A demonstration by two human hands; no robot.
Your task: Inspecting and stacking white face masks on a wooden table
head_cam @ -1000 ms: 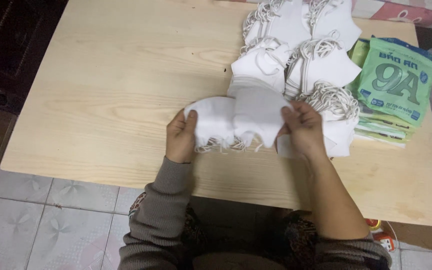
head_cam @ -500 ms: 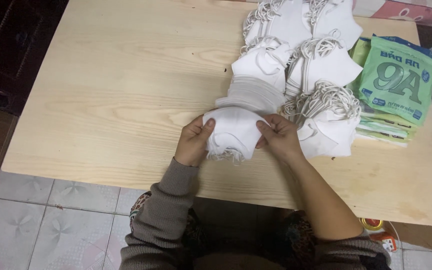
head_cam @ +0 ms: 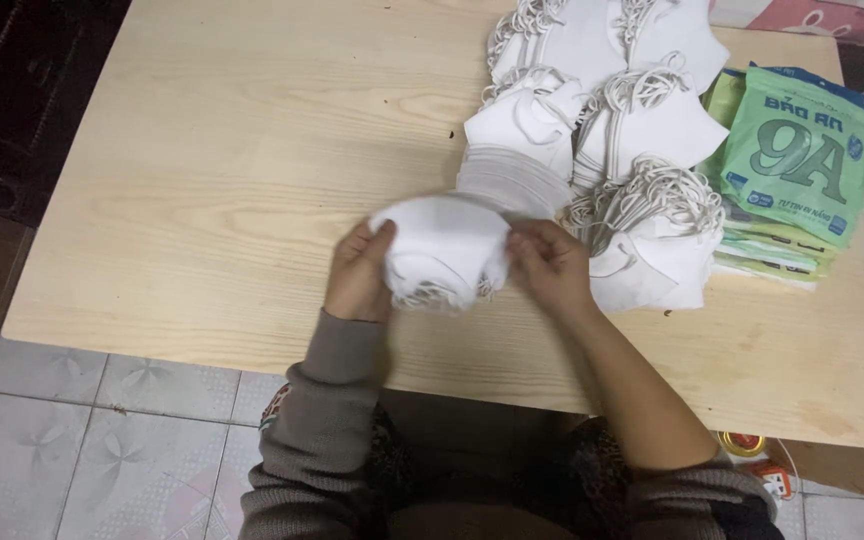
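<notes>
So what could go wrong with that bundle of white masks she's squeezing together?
The folded bundle of masks is pinched only at its sides by the left hand and right hand, so it might spring open. Its dangling ear loops could perhaps snag the loops of the mask pile beside it.

We count two hands — the left hand (head_cam: 357, 275) and the right hand (head_cam: 552, 262) — sharing one bundle of white masks (head_cam: 442, 250). One counter (head_cam: 242, 150) carries further mask piles (head_cam: 592, 110) — roughly five, though their edges overlap and the sheets within are too many to count. One stack of green packets (head_cam: 797, 150) is present.
</notes>
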